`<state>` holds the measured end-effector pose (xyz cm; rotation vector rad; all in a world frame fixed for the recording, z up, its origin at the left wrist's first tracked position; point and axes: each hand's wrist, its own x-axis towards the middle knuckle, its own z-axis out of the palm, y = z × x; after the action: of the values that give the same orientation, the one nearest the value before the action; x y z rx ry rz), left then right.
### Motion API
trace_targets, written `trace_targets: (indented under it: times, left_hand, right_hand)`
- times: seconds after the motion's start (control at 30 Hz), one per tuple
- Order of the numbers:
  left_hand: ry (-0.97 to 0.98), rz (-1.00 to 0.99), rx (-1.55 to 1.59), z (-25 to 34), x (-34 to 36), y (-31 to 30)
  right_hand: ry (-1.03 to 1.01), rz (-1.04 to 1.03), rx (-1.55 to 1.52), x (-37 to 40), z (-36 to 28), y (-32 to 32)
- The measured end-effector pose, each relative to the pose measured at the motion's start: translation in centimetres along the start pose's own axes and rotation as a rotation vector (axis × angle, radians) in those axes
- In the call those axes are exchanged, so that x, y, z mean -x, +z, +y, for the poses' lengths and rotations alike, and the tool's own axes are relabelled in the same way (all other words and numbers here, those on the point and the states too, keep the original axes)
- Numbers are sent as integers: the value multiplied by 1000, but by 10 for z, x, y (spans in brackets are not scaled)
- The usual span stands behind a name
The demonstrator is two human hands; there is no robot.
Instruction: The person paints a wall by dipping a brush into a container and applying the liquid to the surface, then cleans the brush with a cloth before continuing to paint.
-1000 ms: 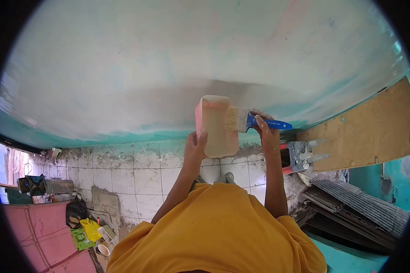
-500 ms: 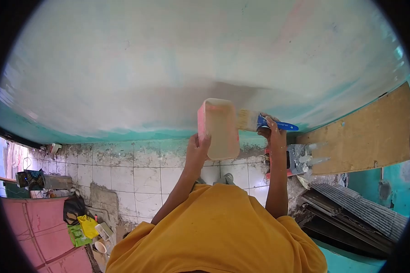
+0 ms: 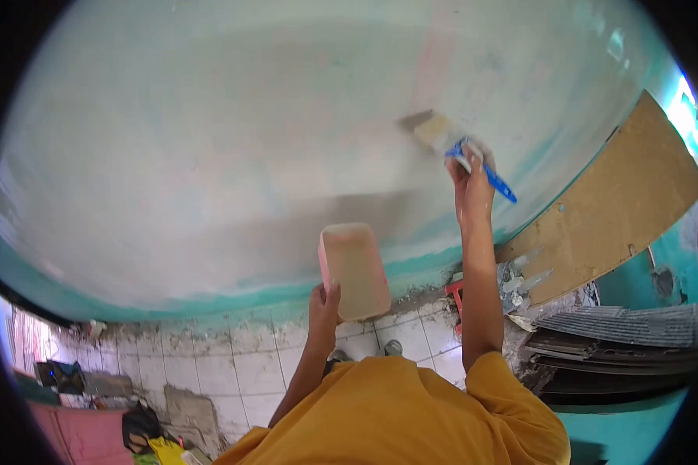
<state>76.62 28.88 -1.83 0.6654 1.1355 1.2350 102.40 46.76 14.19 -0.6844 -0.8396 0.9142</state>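
My left hand [image 3: 325,303] grips the left side of a pink rectangular tub [image 3: 354,271], its inside coated pale with whitish liquid. In my right hand [image 3: 473,174] is a wide paintbrush [image 3: 434,133] with a blue handle, the fingers wrapped round its neck. The pale bristles point up and left, close to the wall [image 3: 287,132], and cast a small shadow there. That wall carries uneven whitish paint over turquoise, with a faint pink streak near the brush. The tub is held low in front of the wall's turquoise lower band.
A brown board [image 3: 620,201] leans at the right. Corrugated sheets [image 3: 620,329] are stacked below it, near a red thing [image 3: 454,298] on the floor. White tiles [image 3: 217,372] run along the wall's foot. At lower left lie a black bag [image 3: 139,428] and a yellow bag [image 3: 167,449].
My right hand has lifted the paintbrush from beside the tub up toward the wall. The view has tilted upward, so the tub and floor sit lower in it.
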Motion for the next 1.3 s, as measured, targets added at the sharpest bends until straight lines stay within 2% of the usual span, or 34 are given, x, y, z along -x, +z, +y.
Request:
trace_targets:
  times: [0.07, 0.17, 0.23, 0.3, 0.43, 0.57, 0.63, 0.7, 0.73, 0.8, 0.83, 0.87, 0.97, 1.07, 1.1, 1.17, 1.2, 1.3]
  left_hand:
    - [-20, -11, 2, -4, -3, -5]
    - [-23, 7, 26, -1, 1, -3]
    - [-12, -4, 41, 0, 4, -5]
    - [-5, -9, 62, 1, 8, -8]
    - [-9, 70, 72, 1, 14, -12]
    - [-3, 92, 62, -2, 16, -18]
    - [-5, 83, 73, -2, 18, -19]
    - [-4, 75, 87, -2, 18, -19]
    - [-4, 72, 90, -3, 18, -20]
    - [-3, 71, 90, -7, 17, -22]
    - [2, 74, 93, -10, 16, -24]
    - [8, 77, 95, -12, 16, -25]
    - [7, 98, 101, -6, 23, -21]
    - [18, 103, 118, -10, 24, -24]
    - [20, 107, 121, -9, 25, -22]
    - [18, 138, 121, -7, 29, -19]
    - [22, 143, 121, -9, 28, -20]
    - [13, 143, 112, -20, 25, -23]
  right_hand:
    - [-188, 7, 6, -23, -29, 35]
    - [-280, 74, -100, -51, -46, 68]
    - [-292, 105, -106, -62, -27, 68]
    - [-255, 182, 57, -56, 5, 61]
    - [-141, 277, 49, -15, 99, 8]
    - [-30, 293, 201, 2, 116, -5]
    - [-178, 206, 280, -21, 88, 12]
    - [-257, 132, 252, -47, 27, 53]
    - [-327, 156, 295, -77, 12, 66]
    - [-398, 147, 261, -91, -55, 114]
    - [-525, 104, 371, -118, -70, 120]
    - [-512, 50, 186, -118, -91, 137]
    - [-511, -7, 5, -113, -111, 150]
    - [-493, 27, 49, -108, -49, 112]
    - [-457, 119, 72, -92, -22, 100]
    - [-334, 106, 6, -58, 44, 60]
    - [-286, 170, 34, -41, 81, 38]
    - [-162, 223, -33, 15, 145, 0]
